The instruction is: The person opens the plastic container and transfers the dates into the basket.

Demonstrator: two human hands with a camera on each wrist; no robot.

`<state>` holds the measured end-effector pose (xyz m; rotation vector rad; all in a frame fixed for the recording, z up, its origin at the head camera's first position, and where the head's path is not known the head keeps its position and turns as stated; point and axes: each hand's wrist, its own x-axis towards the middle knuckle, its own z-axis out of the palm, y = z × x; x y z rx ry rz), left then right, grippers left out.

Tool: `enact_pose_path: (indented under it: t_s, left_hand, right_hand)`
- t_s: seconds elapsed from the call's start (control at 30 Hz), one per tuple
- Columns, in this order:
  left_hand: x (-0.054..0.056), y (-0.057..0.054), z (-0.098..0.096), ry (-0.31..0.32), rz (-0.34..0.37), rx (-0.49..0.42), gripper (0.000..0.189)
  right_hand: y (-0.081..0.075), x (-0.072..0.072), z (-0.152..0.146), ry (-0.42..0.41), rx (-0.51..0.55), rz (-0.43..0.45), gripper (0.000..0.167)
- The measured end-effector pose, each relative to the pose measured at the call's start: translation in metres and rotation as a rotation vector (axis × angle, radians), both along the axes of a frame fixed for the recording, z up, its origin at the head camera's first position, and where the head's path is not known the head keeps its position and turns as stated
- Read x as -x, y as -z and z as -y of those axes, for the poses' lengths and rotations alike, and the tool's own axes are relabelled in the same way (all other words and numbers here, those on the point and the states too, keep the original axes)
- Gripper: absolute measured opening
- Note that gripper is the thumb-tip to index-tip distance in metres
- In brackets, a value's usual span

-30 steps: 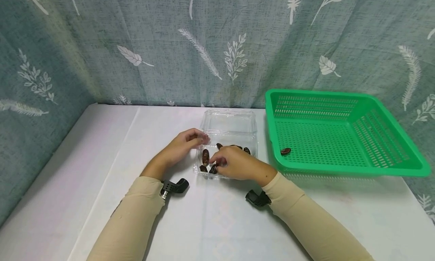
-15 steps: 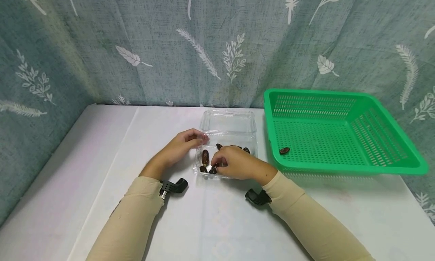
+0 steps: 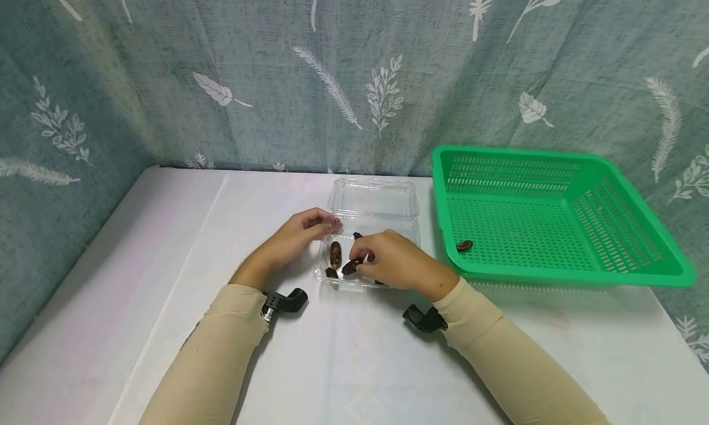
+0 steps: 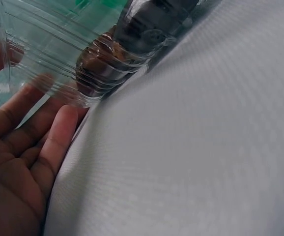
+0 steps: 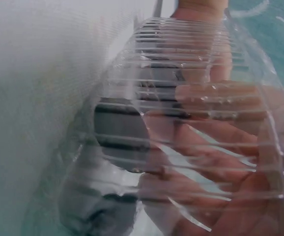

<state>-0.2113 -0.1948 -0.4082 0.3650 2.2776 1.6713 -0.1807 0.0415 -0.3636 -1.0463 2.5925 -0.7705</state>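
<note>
A clear plastic clamshell box (image 3: 327, 266) lies with its lid (image 3: 376, 197) folded back, holding several dark brown dates. My left hand (image 3: 299, 235) grips the box's left side by the hinge; the left wrist view has thumb and fingers (image 4: 63, 125) at its ribbed wall. Inside the box, my right hand (image 3: 394, 260) pinches a date (image 3: 350, 267) near the front. One date (image 3: 335, 254) stands lengthwise at the left, with a smaller-looking one (image 3: 331, 273) before it. Through the wall, the right wrist view shows a blurred dark date (image 5: 120, 130) beside the right fingers (image 5: 206, 147). My right hand hides the other dates.
To the right stands a green perforated basket (image 3: 565, 277) with one date (image 3: 464, 246) in its near left corner. White cloth (image 3: 354, 357) covers the table. Behind it hangs a grey-green leaf-patterned curtain (image 3: 266, 117).
My right hand has shifted slightly right and back, lifting its date a little from the front of the box. My left hand has stayed put.
</note>
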Motion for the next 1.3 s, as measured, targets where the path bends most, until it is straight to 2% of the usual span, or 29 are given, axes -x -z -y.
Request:
enact_pose_path:
  t_s: [0.2,0.4,0.6,0.8,1.07,1.17,1.3]
  left_hand:
    - [0.002,0.000,0.001,0.018,0.004,-0.019,0.032]
    - [0.002,0.000,0.001,0.015,0.005,-0.029,0.034]
    - [0.006,0.001,0.001,0.004,0.014,-0.067,0.037]
    - [0.004,0.003,0.002,-0.006,0.011,-0.051,0.035]
    - [0.003,0.006,0.001,-0.012,0.036,-0.080,0.034]
    - [0.004,0.006,0.001,-0.010,0.028,-0.079,0.034]
    - [0.004,0.004,0.001,-0.007,0.026,-0.076,0.035]
  right_hand:
    - [-0.006,0.000,-0.002,0.051,0.025,-0.038,0.013]
    - [-0.014,-0.002,-0.005,0.103,0.078,-0.125,0.013]
    - [-0.033,-0.010,-0.011,0.117,0.202,-0.180,0.015]
    - [-0.049,-0.021,-0.020,0.132,0.362,-0.251,0.018]
    - [-0.061,-0.044,-0.039,0.202,0.671,-0.190,0.023]
    - [-0.059,-0.046,-0.055,0.238,0.706,-0.217,0.025]
    - [-0.054,-0.040,-0.080,0.291,0.671,-0.279,0.026]
